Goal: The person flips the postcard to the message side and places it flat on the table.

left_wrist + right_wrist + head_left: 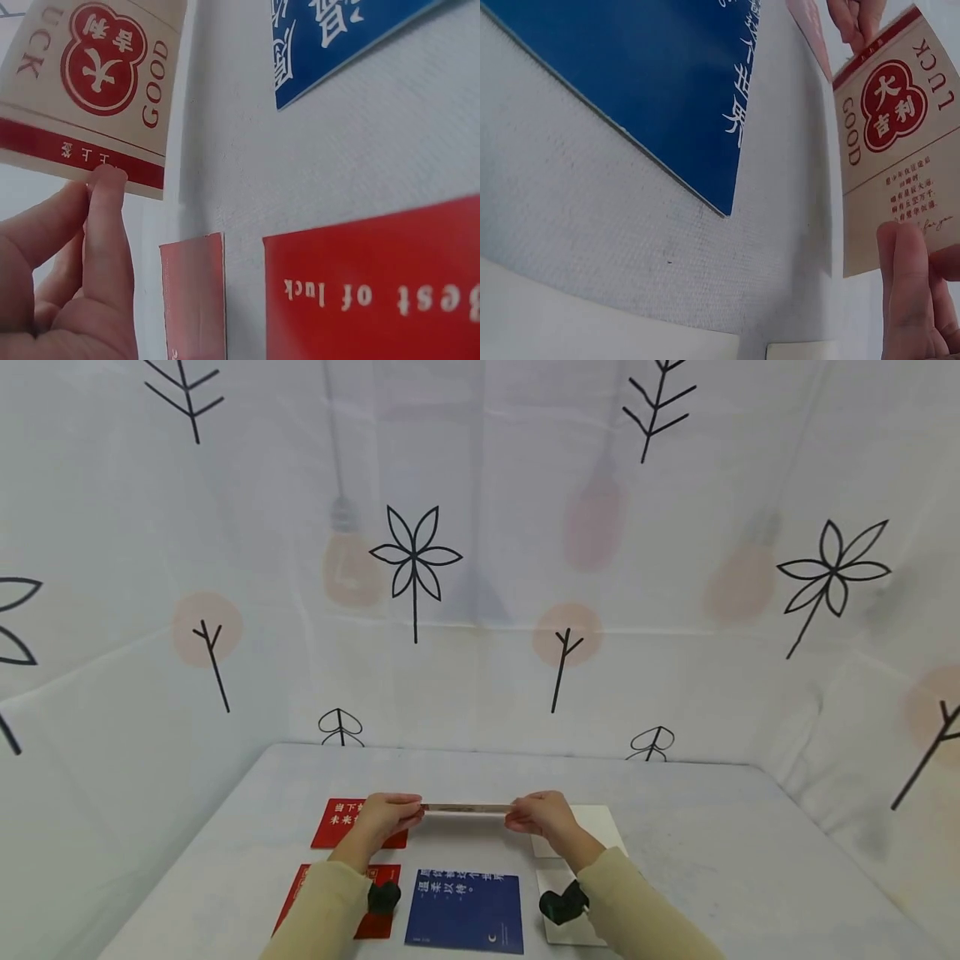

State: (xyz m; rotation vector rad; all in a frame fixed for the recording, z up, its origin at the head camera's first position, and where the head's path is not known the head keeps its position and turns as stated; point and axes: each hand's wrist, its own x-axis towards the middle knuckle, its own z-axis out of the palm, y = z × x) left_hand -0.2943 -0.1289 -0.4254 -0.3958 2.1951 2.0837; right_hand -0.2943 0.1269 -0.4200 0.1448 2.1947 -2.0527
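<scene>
Both hands hold a cream card (885,172) with a red emblem and the words GOOD LUCK, raised off the table and seen nearly edge-on in the head view. My left hand (392,817) pinches its red-banded end between thumb and fingers. At the opposite end my right hand (546,818) pinches it the same way. Below and nearer lies a blue card (465,914) with white lettering. Two red cards, a far one (327,837) and a near one (384,922), lie on the left, partly covered by the left hand and sleeve.
On the right lie two off-white cards, a far one (596,827) and a near one (577,933), partly behind the right arm. Everything rests on a white table (697,827). A white patterned cloth (480,677) hangs behind and at both sides.
</scene>
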